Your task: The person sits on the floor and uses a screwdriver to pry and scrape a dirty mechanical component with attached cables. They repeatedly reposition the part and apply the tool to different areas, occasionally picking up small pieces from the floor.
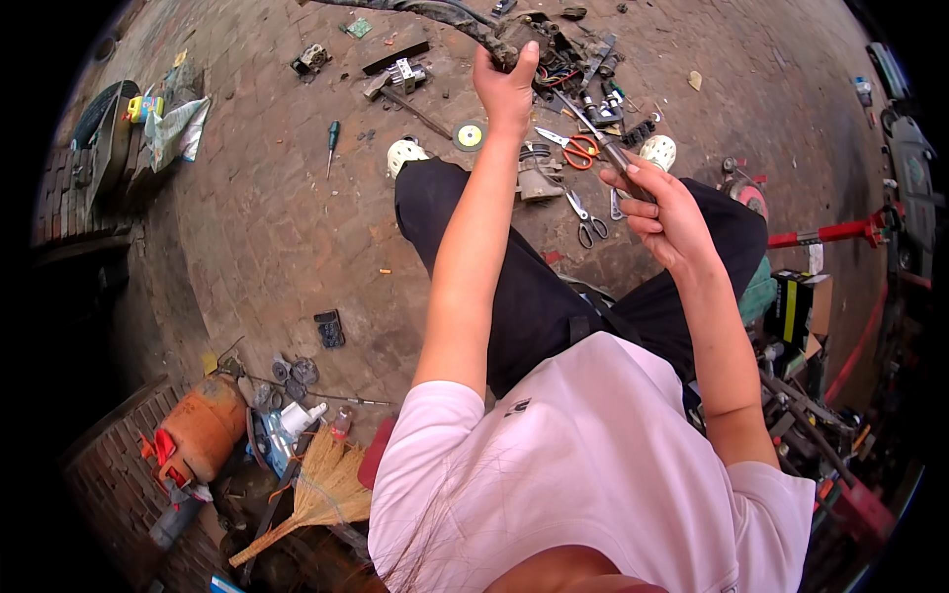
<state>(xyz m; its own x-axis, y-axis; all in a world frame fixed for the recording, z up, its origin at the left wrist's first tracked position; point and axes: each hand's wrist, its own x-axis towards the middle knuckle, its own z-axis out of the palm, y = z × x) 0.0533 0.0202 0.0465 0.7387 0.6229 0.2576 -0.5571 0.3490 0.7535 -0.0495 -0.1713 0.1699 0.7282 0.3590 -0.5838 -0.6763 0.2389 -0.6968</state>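
My left hand (506, 91) is wrapped round a thick, dirty black cable (450, 17) beside a greasy mechanical part with coloured wires (554, 54). My right hand (660, 210) grips a screwdriver-like tool (615, 156) by its dark handle. Its metal shaft points up and left toward the wired part; whether the tip touches is too small to tell. Orange-handled scissors (578, 150) lie open just left of that tool. Dark-handled scissors (591, 229) rest on the bricks nearer me, below a round metal part (539, 176).
A hammer (420, 111), a yellow-centred disc (470, 135) and a green-handled screwdriver (333, 140) lie on the brick floor (277, 227). An orange gas cylinder (203, 427) and a straw broom (316, 484) are at lower left. A red bar (820, 234) extends at right.
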